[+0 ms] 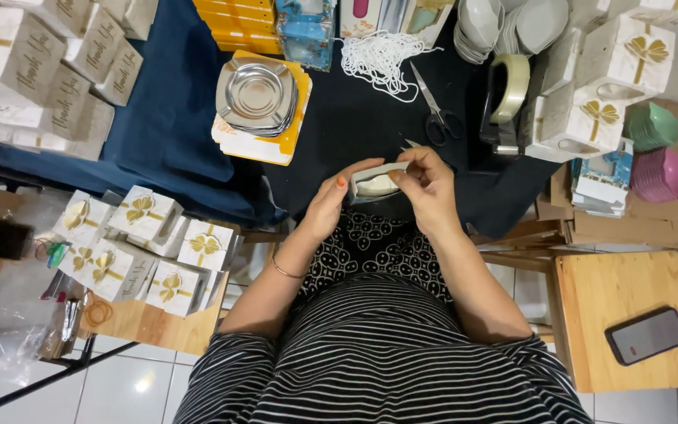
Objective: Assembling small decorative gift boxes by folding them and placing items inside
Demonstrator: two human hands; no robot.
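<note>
Hands meet over the near edge of the dark tabletop (370,118): left hand (331,200) and right hand (427,184) each clasp one end of a small white box (377,183). Scissors (437,110) and a tape dispenser (505,98) lie just beyond; a phone (647,335) rests on the stool near right.

Glossy metal ashtrays (257,96), matt dark cloth (166,118), smooth wooden stool (629,290).

One phone (647,335), one scissors (438,114)
</note>
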